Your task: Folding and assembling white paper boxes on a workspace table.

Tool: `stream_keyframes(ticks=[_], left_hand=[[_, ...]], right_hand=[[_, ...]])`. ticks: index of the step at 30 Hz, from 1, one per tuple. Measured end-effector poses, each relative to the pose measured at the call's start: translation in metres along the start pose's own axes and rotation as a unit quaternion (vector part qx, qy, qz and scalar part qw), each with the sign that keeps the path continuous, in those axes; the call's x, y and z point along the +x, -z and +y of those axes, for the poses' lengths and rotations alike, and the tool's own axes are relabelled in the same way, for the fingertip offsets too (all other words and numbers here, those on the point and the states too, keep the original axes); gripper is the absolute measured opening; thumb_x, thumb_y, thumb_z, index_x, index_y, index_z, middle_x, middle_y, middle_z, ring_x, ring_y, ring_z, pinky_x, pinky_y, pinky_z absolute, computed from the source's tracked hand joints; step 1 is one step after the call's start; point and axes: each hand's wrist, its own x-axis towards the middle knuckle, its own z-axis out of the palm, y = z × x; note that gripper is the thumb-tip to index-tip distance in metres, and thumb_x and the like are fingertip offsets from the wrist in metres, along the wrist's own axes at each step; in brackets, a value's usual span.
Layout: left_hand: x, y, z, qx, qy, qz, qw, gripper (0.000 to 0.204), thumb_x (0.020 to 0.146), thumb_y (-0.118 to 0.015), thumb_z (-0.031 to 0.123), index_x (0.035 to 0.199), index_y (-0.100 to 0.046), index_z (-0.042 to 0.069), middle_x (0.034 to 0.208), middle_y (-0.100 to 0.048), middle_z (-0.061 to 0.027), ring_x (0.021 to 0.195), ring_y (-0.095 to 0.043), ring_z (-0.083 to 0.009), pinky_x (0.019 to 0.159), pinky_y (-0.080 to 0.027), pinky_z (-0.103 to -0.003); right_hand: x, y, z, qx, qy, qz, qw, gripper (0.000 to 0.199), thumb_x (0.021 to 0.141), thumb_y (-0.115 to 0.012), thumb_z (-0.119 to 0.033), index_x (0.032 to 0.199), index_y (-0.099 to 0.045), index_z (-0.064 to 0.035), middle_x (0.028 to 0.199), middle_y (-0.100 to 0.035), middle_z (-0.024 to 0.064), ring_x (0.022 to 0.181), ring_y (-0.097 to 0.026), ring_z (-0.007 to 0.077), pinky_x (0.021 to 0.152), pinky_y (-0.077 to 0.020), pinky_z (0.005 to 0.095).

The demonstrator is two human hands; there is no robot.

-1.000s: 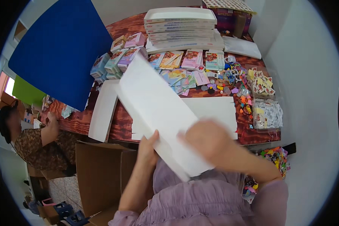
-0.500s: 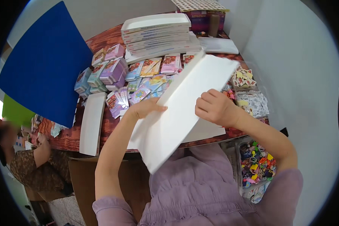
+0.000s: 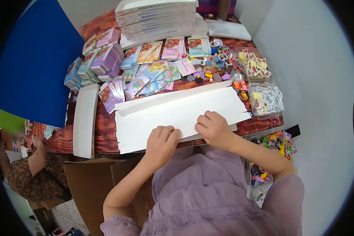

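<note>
A long white cardboard box blank (image 3: 177,114) lies at the table's near edge, its ends notched and its far side folded up. My left hand (image 3: 161,143) has its fingers curled over the blank's near edge, left of the middle. A short way to the right, my right hand (image 3: 213,128) is closed on the same edge, knuckles up. The thumbs and the fold beneath the fingers are mostly hidden. Another white sheet (image 3: 233,128) shows partly from under the blank. To the left, a long shallow white tray (image 3: 85,122) rests on the table.
Stacked white trays (image 3: 157,19) stand at the back. Card packs (image 3: 106,59), loose cards (image 3: 149,78) and small trinkets (image 3: 220,61) spread beyond the blank. At right is a clear bin of paper slips (image 3: 266,98). A blue board (image 3: 35,63) rises left, near a seated person (image 3: 37,173).
The cardboard blank came down from a tilted hold in the air to lie flat on the table. Both hands shifted to its near edge, the left one moving right and down.
</note>
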Motion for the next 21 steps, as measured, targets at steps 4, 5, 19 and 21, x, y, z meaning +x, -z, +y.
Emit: stream_keyframes(ticks=[4,5,19,21], left_hand=[[-0.009,-0.016,-0.014,0.012,-0.040,0.016,0.999,0.018,0.081,-0.066,0.009,0.098,-0.063,0.007,0.096,-0.060,-0.0058,0.083,-0.058,-0.0222,0.070,-0.048,-0.034],[-0.007,-0.015,-0.013,0.009,-0.037,0.014,0.999,0.018,0.081,-0.066,0.009,0.098,-0.063,0.007,0.096,-0.060,-0.0058,0.083,-0.058,-0.0222,0.070,-0.048,-0.034],[0.009,-0.025,-0.041,-0.164,0.102,-0.159,0.968,0.009,0.088,-0.070,0.011,0.087,-0.064,0.004,0.081,-0.061,-0.0109,0.076,-0.062,-0.0303,0.068,-0.050,-0.041],[0.016,-0.026,-0.057,-0.217,0.106,-0.176,0.954,0.012,0.089,-0.070,0.012,0.087,-0.064,0.002,0.079,-0.061,-0.0126,0.074,-0.061,-0.0316,0.066,-0.049,-0.041]], right_hand=[[-0.001,-0.007,-0.001,0.070,-0.039,0.009,0.997,0.012,0.075,-0.066,-0.010,0.084,-0.059,-0.0071,0.084,-0.053,0.0067,0.076,-0.054,0.0255,0.064,-0.0458,0.0373],[-0.001,-0.008,0.000,0.093,-0.056,-0.006,0.994,0.013,0.075,-0.068,-0.010,0.085,-0.059,-0.0073,0.085,-0.053,0.0067,0.078,-0.055,0.0260,0.065,-0.0464,0.0378],[0.016,-0.032,0.036,0.302,-0.114,-0.219,0.921,0.018,0.084,-0.073,-0.022,0.083,-0.063,-0.0062,0.080,-0.063,0.0088,0.078,-0.064,0.0306,0.072,-0.0485,0.0436],[0.014,-0.035,0.037,0.279,-0.088,-0.204,0.934,0.020,0.086,-0.071,-0.024,0.085,-0.063,-0.0056,0.080,-0.063,0.0093,0.076,-0.064,0.0302,0.071,-0.0486,0.0435]])
